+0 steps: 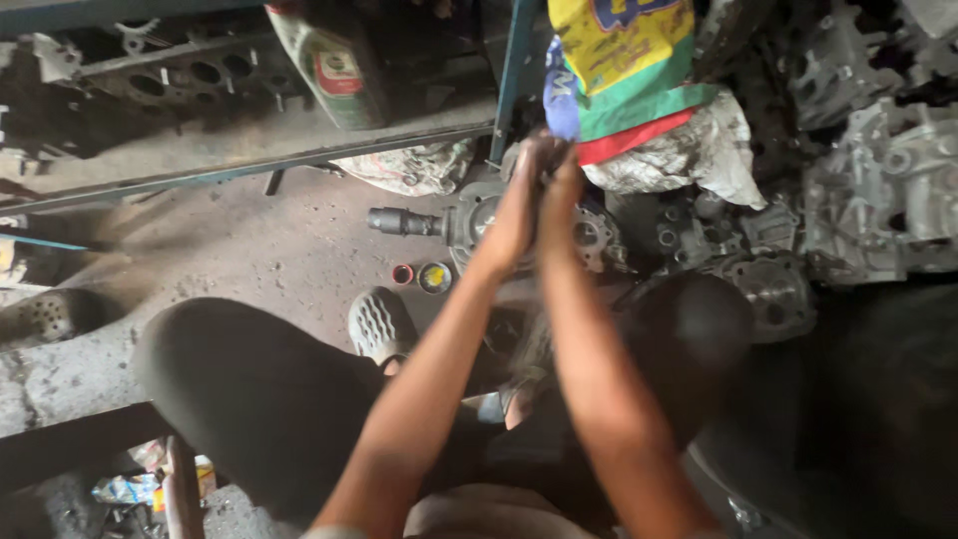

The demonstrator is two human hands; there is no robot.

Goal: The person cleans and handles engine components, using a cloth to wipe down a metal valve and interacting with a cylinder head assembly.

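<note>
Seen from the head camera, a person sits low on a grimy concrete workshop floor, knees spread, both arms stretched forward over a grey metal engine part that lies on the floor just in front of the feet. The left hand and right hand are pressed close together, touching, at the top of that part; motion blur and the angle hide the fingers, so whether they are curled around something or pushing flat cannot be told. The hands meet at the same spot, which suggests a joint two-handed effort on one fitting. A dark stub shaft sticks out of the part's left side, pointing toward the floor's left edge, so the part appears to be lying on its side.

Just beside the part, toward the person, sit two small round caps, one red and one yellow, near a grey perforated clog on the left foot. Behind the hands a bright yellow, green and red sack lies over a crumpled white bag. More pale metal castings are heaped toward the floor's right edge. A blue-green steel rack frame stands at the far side, with a green plastic bottle leaning under it.
</note>
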